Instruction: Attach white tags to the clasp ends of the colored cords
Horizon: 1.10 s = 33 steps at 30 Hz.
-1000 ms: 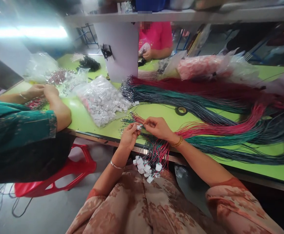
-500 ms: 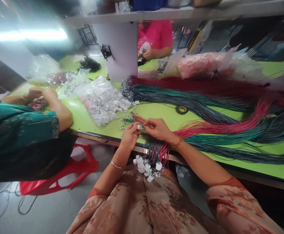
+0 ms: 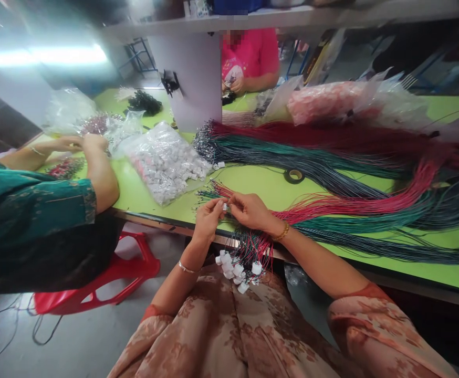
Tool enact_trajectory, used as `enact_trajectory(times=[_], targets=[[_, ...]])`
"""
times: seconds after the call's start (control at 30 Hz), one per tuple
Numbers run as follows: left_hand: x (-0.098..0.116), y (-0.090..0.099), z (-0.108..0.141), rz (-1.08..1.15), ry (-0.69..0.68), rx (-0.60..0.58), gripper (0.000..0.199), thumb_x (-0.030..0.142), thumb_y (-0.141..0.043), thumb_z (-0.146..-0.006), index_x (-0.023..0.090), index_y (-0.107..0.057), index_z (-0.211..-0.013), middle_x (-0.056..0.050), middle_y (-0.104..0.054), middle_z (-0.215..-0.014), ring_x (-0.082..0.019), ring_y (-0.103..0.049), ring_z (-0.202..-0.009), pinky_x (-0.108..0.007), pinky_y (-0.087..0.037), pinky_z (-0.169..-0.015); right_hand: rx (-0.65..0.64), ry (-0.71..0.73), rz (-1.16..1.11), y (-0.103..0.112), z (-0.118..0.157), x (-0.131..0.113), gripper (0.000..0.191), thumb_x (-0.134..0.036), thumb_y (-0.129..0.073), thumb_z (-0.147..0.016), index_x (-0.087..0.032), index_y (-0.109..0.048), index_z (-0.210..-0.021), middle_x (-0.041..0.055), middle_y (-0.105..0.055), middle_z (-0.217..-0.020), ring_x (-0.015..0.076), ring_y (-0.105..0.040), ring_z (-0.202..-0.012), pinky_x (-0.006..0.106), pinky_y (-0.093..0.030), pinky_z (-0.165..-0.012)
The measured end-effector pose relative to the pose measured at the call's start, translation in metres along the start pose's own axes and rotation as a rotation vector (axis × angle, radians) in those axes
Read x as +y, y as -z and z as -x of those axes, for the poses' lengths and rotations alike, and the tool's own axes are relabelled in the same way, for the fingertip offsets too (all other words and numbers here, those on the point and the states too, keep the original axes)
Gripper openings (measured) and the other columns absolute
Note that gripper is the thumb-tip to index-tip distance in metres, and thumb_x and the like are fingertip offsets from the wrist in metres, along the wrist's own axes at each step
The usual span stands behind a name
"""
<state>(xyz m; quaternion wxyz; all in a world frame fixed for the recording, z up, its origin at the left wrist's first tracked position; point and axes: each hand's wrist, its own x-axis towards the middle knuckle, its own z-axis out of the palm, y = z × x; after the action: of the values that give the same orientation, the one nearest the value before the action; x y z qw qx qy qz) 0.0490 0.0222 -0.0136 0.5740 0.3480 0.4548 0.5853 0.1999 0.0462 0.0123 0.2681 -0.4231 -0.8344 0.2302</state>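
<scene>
My left hand (image 3: 209, 219) pinches a small white connector (image 3: 225, 207) above the table's front edge. Right beside it, my right hand (image 3: 249, 211) has its fingertips closed at the connector's right side; what they pinch is too small to make out, perhaps a wire end. Red, green and black wires (image 3: 355, 210) run from under my hands to the right. Below my hands, several white connectors (image 3: 229, 265) on wires hang over the edge at my lap.
A clear bag of white connectors (image 3: 166, 165) lies left of my hands. Black tape (image 3: 294, 176) sits behind the wires. A co-worker's arm (image 3: 101, 170) rests at the left, near a red stool (image 3: 135, 268). Another person (image 3: 253, 60) sits across the green table (image 3: 410, 270).
My right hand has moved slightly left, closer to my left hand and the connector. The co-worker's hands at the left have shifted, showing more of the red wires there.
</scene>
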Motion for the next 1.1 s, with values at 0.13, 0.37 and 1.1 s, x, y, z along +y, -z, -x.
enact_trajectory(times=[0.13,0.37,1.1], targets=[[0.004,-0.002,0.009,-0.146,-0.049,0.009,0.016,0.03,-0.077,-0.071,0.015,-0.073,-0.076,0.001,-0.057,-0.057,-0.008,-0.043,-0.051,-0.022,-0.035,-0.051,-0.039,-0.033,0.138,-0.004,0.004,-0.005,0.015,-0.023,-0.048,-0.085,-0.016,-0.059,-0.077,0.004,-0.061,-0.066,0.0134,-0.045,-0.057,0.026,-0.026,-0.058],[-0.004,-0.019,0.07,-0.505,-0.539,-0.137,0.013,0.02,-0.066,-0.082,0.022,-0.073,-0.092,-0.01,-0.07,-0.094,-0.023,-0.062,-0.092,-0.035,-0.047,-0.088,-0.127,-0.016,-0.243,0.036,-0.017,-0.006,0.025,-0.032,-0.048,-0.088,-0.015,-0.063,-0.079,0.0,-0.06,-0.068,0.0113,-0.047,-0.061,0.023,-0.033,-0.059],[0.04,0.061,-0.115,-1.593,-0.373,0.043,0.027,0.006,-0.044,-0.085,0.014,-0.066,-0.1,-0.018,-0.061,-0.108,-0.028,-0.056,-0.099,-0.037,-0.039,-0.084,-0.026,-0.065,-0.091,-0.035,-0.011,-0.007,0.008,-0.022,-0.049,-0.084,-0.018,-0.055,-0.08,0.0026,-0.062,-0.075,0.0143,-0.051,-0.067,0.026,-0.034,-0.062]])
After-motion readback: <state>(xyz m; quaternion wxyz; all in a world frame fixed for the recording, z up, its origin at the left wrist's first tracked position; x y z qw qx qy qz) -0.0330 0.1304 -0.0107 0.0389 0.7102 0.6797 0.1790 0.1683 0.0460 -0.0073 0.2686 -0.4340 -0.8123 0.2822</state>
